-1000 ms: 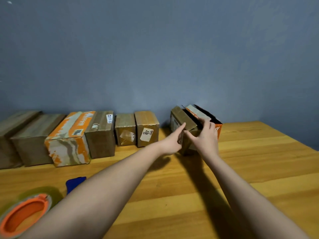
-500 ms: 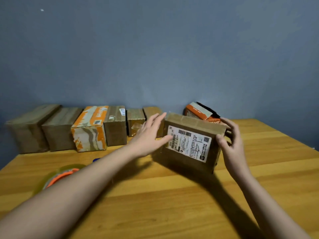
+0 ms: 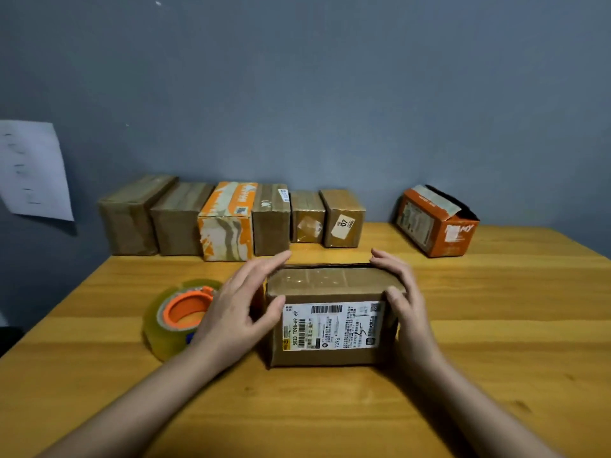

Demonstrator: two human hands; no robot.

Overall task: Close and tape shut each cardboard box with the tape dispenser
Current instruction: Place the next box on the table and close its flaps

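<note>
A brown cardboard box (image 3: 330,338) with a white shipping label on its near face stands on the wooden table (image 3: 502,325), in front of me. Its top flaps are folded down, with a dark gap along the far edge. My left hand (image 3: 238,305) grips the box's left end, thumb on the near face and fingers reaching over the top. My right hand (image 3: 405,299) grips the right end the same way. The tape dispenser (image 3: 180,315), a clear tape roll on an orange core, lies on the table just left of my left hand.
Several taped boxes (image 3: 228,223) stand in a row along the blue wall at the back. An orange box (image 3: 433,226) with open flaps sits tilted at the back right. A white paper sheet (image 3: 33,170) hangs on the wall at left.
Both hands lifted the brown box away from the orange box at the back, turned it, and brought it toward me. It now rests on the table beside the tape.
</note>
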